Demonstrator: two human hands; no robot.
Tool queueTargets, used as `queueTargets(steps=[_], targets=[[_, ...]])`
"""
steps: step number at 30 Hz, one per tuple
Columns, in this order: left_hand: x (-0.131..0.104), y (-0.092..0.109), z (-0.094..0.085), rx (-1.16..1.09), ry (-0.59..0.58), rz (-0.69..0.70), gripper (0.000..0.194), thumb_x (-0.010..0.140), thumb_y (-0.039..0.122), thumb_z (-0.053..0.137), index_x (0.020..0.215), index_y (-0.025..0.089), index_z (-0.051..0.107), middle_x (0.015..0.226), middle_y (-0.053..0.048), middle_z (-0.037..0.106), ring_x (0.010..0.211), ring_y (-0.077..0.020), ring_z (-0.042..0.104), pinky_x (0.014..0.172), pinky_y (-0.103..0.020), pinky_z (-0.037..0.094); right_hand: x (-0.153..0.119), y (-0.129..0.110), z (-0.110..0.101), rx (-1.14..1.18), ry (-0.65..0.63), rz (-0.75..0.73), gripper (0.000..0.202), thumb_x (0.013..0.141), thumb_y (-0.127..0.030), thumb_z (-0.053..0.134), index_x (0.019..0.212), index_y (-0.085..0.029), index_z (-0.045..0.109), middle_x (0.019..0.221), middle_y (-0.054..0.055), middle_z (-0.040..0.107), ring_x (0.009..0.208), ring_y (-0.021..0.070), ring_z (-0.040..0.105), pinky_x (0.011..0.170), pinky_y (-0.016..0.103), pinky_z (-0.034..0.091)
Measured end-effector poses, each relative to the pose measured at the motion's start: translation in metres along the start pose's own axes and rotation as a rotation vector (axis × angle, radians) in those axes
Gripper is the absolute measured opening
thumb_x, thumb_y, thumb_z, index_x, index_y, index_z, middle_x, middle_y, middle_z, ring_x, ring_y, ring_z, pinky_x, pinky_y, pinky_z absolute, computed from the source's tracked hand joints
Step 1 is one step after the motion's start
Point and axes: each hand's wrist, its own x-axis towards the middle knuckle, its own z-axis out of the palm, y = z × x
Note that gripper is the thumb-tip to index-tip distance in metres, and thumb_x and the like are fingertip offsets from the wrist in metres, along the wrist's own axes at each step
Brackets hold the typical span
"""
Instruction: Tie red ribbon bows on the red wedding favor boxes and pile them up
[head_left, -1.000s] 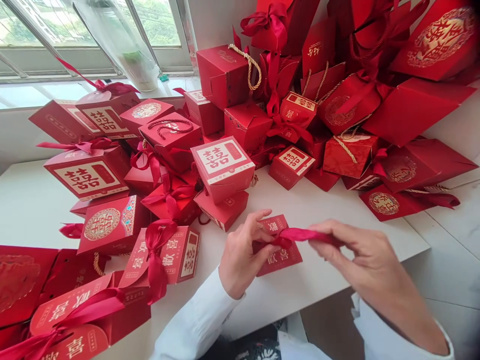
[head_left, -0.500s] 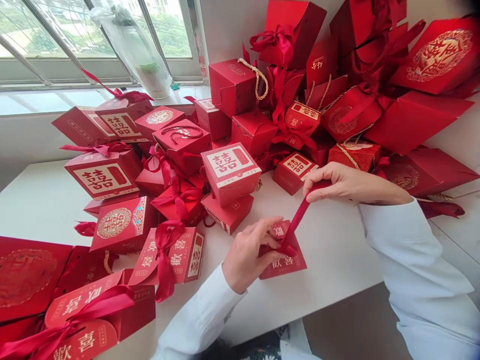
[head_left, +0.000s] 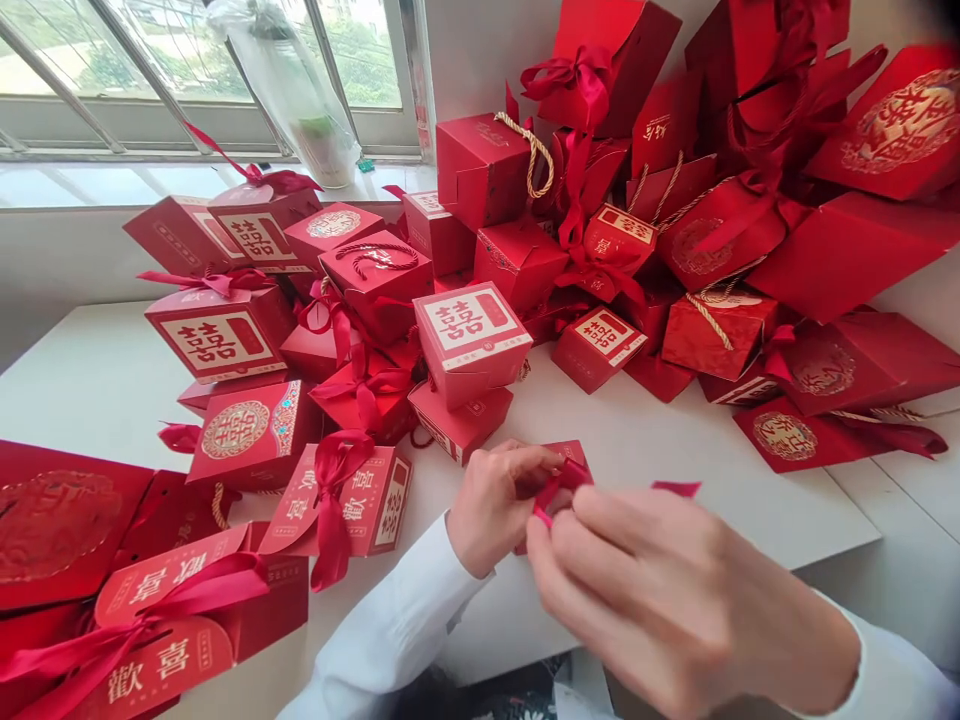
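A small red gift box [head_left: 571, 452] lies on the white table, mostly hidden behind my hands. My left hand [head_left: 501, 508] is at its left side, thumb and fingers pinched on the dark red ribbon [head_left: 559, 486] above the box. Close to the camera, my right hand [head_left: 652, 590] has its fingertips closed on the same ribbon, just right of my left fingers. A loose ribbon end [head_left: 677, 489] shows behind my right hand. Whether the ribbon is looped or knotted between the fingers is hard to tell.
Red gift boxes with ribbons and cords are piled along the back and right of the white table [head_left: 750, 480]. More boxes, one with a bow [head_left: 360, 500], stand at left. A bagged cup [head_left: 322, 140] stands on the windowsill.
My right hand has come down and left, from holding the ribbon stretched up at the right to beside my left hand. The view has shifted slightly.
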Motion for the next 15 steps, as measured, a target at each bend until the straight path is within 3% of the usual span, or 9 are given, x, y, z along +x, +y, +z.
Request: queueTargets(steps=[5, 9, 12, 15], targets=[[-0.001, 0.001, 0.002, -0.067, 0.007, -0.058, 0.015, 0.071, 0.008, 0.069, 0.077, 0.020, 0.075, 0.075, 0.000, 0.071, 0.069, -0.0132, 0.065, 0.065, -0.020, 0.052, -0.045, -0.023, 0.009, -0.042, -0.075, 0.084, 0.035, 0.085, -0.001, 0.037, 0.096, -0.012, 0.069, 0.068, 0.005, 0.067, 0.054, 0.0155, 0.050, 0.049, 0.032, 0.038], [-0.003, 0.001, 0.002, -0.125, -0.021, -0.118, 0.024, 0.071, 0.001, 0.063, 0.083, 0.018, 0.072, 0.078, 0.000, 0.072, 0.068, -0.0115, 0.066, 0.066, -0.019, 0.050, -0.068, -0.031, 0.026, -0.059, -0.035, 0.284, 0.033, 0.085, 0.000, 0.037, 0.098, -0.011, 0.066, 0.072, 0.006, 0.066, 0.064, 0.0174, 0.055, 0.054, 0.031, 0.039], [-0.004, 0.001, 0.004, -0.116, -0.024, -0.122, 0.021, 0.071, 0.000, 0.060, 0.080, 0.018, 0.066, 0.072, 0.003, 0.070, 0.066, -0.0110, 0.064, 0.064, -0.018, 0.047, -0.076, -0.034, 0.038, 0.093, 0.057, 0.508, 0.009, 0.089, -0.017, 0.054, 0.093, -0.015, 0.062, 0.070, 0.003, 0.063, 0.062, 0.0154, 0.053, 0.055, 0.029, 0.039], [-0.005, 0.002, 0.006, -0.050, -0.015, -0.108, 0.018, 0.069, 0.000, 0.059, 0.073, 0.018, 0.059, 0.066, 0.004, 0.064, 0.062, -0.0100, 0.058, 0.061, -0.019, 0.043, -0.074, -0.038, 0.049, 0.368, 0.224, 0.797, 0.026, 0.093, -0.044, 0.050, 0.091, -0.018, 0.057, 0.073, 0.003, 0.061, 0.063, 0.0146, 0.053, 0.059, 0.027, 0.042]])
